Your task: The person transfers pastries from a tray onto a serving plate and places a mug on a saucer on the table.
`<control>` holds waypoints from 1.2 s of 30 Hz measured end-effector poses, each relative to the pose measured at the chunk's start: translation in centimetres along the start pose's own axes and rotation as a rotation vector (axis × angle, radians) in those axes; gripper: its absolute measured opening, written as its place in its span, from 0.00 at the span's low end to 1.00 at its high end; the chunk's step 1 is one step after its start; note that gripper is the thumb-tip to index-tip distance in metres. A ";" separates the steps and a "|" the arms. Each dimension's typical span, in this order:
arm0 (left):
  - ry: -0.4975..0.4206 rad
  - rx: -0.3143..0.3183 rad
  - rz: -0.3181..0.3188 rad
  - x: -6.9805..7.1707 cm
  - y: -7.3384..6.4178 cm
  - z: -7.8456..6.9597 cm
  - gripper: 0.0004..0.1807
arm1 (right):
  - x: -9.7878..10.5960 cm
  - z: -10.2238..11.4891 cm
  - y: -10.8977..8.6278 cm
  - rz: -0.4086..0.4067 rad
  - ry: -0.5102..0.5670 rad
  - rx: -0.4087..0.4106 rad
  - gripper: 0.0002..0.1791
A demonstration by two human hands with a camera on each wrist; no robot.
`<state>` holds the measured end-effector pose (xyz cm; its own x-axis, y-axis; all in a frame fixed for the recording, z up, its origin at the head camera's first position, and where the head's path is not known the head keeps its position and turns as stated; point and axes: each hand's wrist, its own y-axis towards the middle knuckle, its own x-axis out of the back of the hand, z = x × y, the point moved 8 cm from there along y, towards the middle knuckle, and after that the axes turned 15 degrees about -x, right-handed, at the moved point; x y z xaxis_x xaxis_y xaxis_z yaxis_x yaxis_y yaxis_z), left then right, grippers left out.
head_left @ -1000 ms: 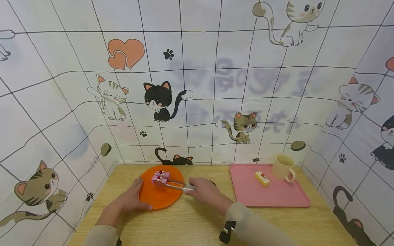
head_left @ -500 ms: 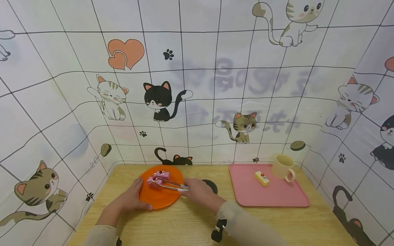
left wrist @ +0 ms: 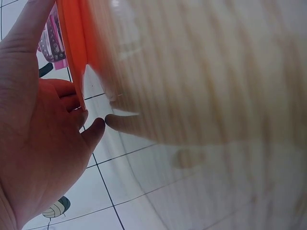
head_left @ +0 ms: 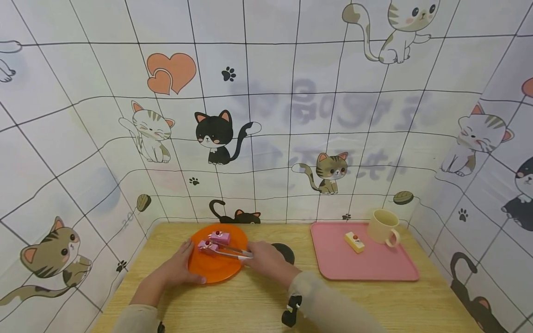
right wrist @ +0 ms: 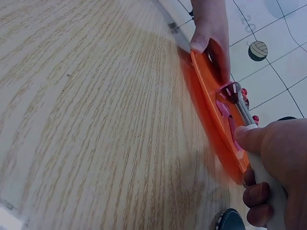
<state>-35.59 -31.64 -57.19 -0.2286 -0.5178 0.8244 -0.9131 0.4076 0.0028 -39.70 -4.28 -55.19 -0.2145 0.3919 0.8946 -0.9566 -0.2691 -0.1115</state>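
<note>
In the head view, my left hand [head_left: 182, 265] rests against the left rim of an orange plate [head_left: 210, 270], thumb and fingers spread along it. Tongs [head_left: 233, 253] with metal arms and pale handles are gripped in my right hand [head_left: 266, 261]. Their tips reach over the plate to the nearer of two pink cake slices [head_left: 207, 247], each topped with a red cherry. Just behind it on the plate is the other pink cake slice [head_left: 220, 237]. The right wrist view shows the tongs [right wrist: 245, 113] from the side, fingers curled round the handle.
On the right lies a pink tray [head_left: 362, 268] with a yellow cake slice [head_left: 354, 242] and a cream mug [head_left: 383, 226]. A dark round thing [head_left: 285, 253] sits behind my right hand on the wooden table [head_left: 233, 305]. Cat-print walls [head_left: 270, 194] enclose the back and sides.
The tongs and the nearer pink cake slice have moved slightly left on the plate, along with my right hand. More of the dark round thing shows. My left hand has stayed put.
</note>
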 end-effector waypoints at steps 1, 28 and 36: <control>0.002 -0.001 0.000 0.0 0.0 0.0 0.78 | 0.0 0.1 0.0 0.000 0.002 0.002 0.15; 0.010 -0.024 -0.007 0.4 -0.1 -1.0 0.78 | 0.0 -1.3 -0.7 0.012 0.108 -0.068 0.22; 0.008 -0.017 -0.011 0.3 -0.2 -0.9 0.78 | 0.3 -2.2 -1.0 0.013 0.123 -0.081 0.24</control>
<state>-35.22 -31.23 -56.44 -0.2161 -0.5165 0.8286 -0.9096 0.4149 0.0213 -39.23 -2.01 -55.78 -0.2445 0.4953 0.8336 -0.9654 -0.2045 -0.1616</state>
